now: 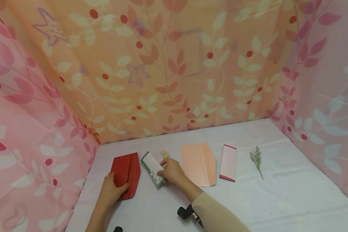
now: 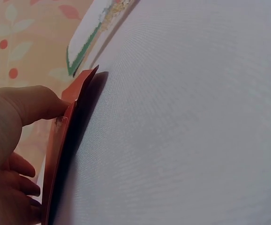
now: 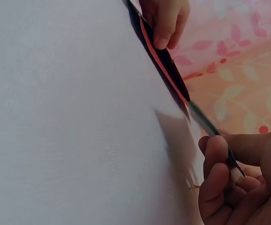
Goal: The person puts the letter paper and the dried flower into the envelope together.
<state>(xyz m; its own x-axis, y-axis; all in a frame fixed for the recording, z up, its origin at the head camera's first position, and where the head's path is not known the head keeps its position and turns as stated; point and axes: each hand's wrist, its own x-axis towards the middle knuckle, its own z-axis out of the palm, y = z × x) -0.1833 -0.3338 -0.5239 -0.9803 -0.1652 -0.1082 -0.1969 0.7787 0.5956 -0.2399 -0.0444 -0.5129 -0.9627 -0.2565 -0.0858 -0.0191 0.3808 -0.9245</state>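
My left hand (image 1: 111,190) holds the red envelope (image 1: 122,167) by its near left part, thumb across it by the flap's fold and fingers along the left edge. In the left wrist view the thumb bends over the envelope's rim (image 2: 58,150). Between thumb and fingers, my right hand (image 1: 172,172) pinches a white card with a green floral border (image 1: 152,166), tilted just right of the red envelope. The right wrist view shows this card (image 3: 203,117) edge-on, raised over its shadow, its tip overlapping the envelope's end. Some cream dried flowers (image 1: 164,154) show behind the right hand.
Right of my right hand lies a peach envelope (image 1: 192,164), flap to the right. Past it are a white card with red ends (image 1: 228,163) and a dried green sprig (image 1: 256,158). Patterned curtains (image 1: 174,80) enclose the white-covered table (image 1: 287,193). A black wrist device (image 1: 185,212) sits by the right sleeve.
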